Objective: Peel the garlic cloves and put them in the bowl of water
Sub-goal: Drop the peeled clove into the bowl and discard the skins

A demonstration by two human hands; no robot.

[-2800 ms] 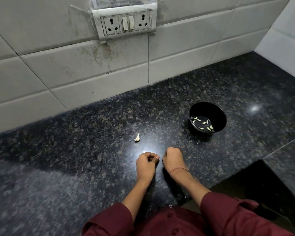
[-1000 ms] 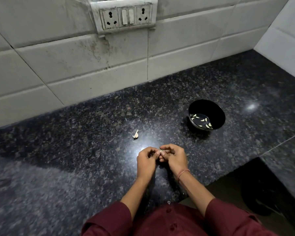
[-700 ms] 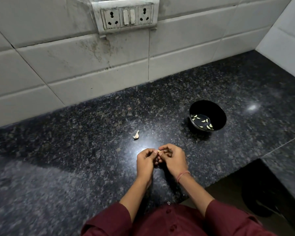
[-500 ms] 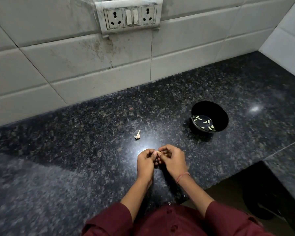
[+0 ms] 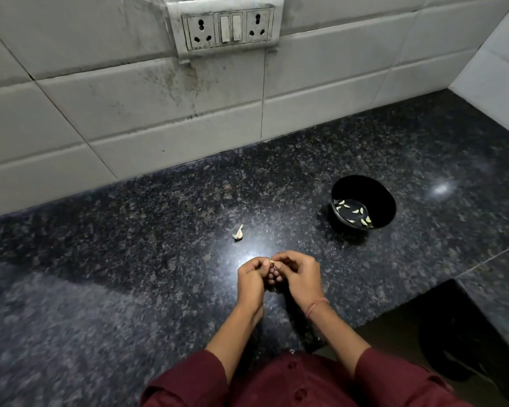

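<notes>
My left hand (image 5: pixel 252 279) and my right hand (image 5: pixel 299 276) meet just above the dark granite counter (image 5: pixel 130 259). Their fingertips pinch a small garlic clove (image 5: pixel 272 261) between them; most of the clove is hidden by the fingers. A black bowl (image 5: pixel 379 198) stands to the right and farther back, holding water with several peeled cloves (image 5: pixel 354 214) in it. A bit of garlic with a dry stem (image 5: pixel 238 234) lies on the counter behind my left hand.
White wall tiles rise behind the counter, with a socket and switch panel (image 5: pixel 227 26) up top. The counter's front edge steps back at the lower right, where a dark gap (image 5: pixel 453 333) opens. A tiled side wall (image 5: pixel 500 69) closes the right corner.
From two separate fists, my hands came together around the clove. Over the last second the fingers only shifted slightly; the bowl and the loose garlic bit stayed put.
</notes>
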